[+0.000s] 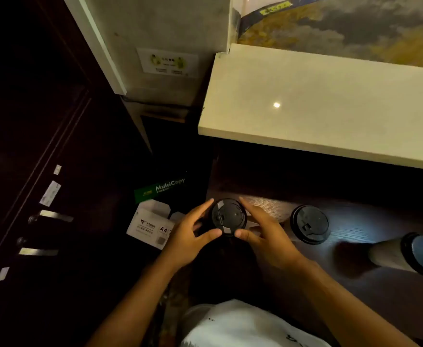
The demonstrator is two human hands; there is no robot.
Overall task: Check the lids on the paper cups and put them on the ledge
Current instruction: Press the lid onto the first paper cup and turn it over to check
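The cup (228, 217) stands at the dark wooden counter's (380, 284) left end, left hand (190, 234) and right hand (263, 236) gripping its black lid (228, 216). Best to press evenly round the rim. Two more cups (310, 224) wait rightward; the pale ledge (330, 101) above is bare, paper boxes (153, 221) below.

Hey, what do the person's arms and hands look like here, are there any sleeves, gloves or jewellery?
Both forearms are bare as far as the frame shows; no sleeves reach them. The left hand and right hand wear no gloves, and no rings, watch or bracelets are visible, though the light is dim. At the bottom edge is a white garment with small dark markings, apparently the person's clothing.
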